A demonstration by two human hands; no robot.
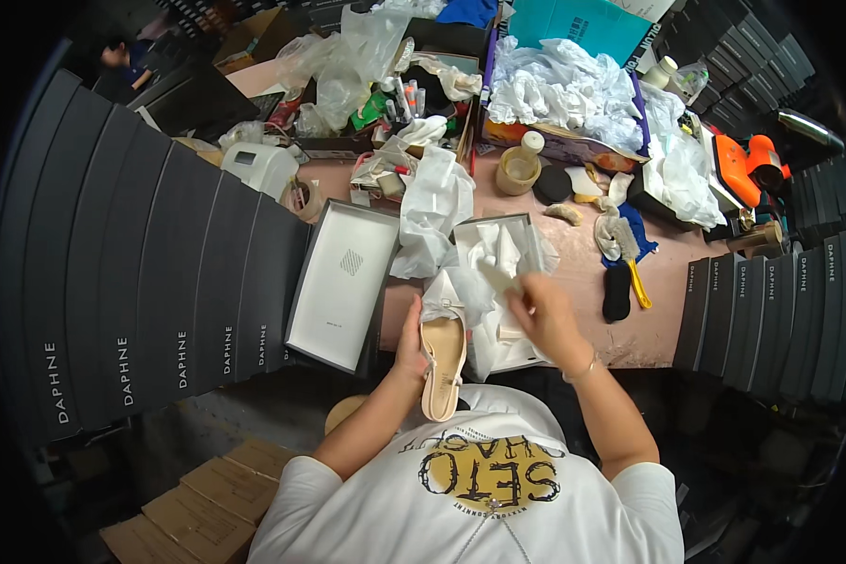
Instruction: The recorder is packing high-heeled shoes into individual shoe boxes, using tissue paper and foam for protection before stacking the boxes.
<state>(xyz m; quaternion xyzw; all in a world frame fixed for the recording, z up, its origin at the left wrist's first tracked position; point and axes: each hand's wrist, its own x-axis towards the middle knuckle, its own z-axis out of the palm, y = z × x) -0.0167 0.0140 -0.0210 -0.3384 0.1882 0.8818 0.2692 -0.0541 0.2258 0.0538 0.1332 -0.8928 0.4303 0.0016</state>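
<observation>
My left hand (410,340) is closed around the side of a cream pointed flat shoe (444,362), held upright above the table's near edge with its toe pointing away from me. White tissue covers part of the shoe's toe. Over an open shoe box (522,226) lined with white tissue paper (498,324), my right hand (547,318) is raised with its fingers pinched. A pale, blurred piece shows at those fingertips; its kind cannot be made out. Left of the shoe rests the box lid (338,291), its white inside facing up.
Stacks of dark shoe boxes (150,273) wall in the left, with more boxes (771,310) at right. A yellow-handled brush (637,277), a black pad (617,291) and a capped bottle (519,167) lie on the table. Behind stands a carton (573,141) of crumpled paper.
</observation>
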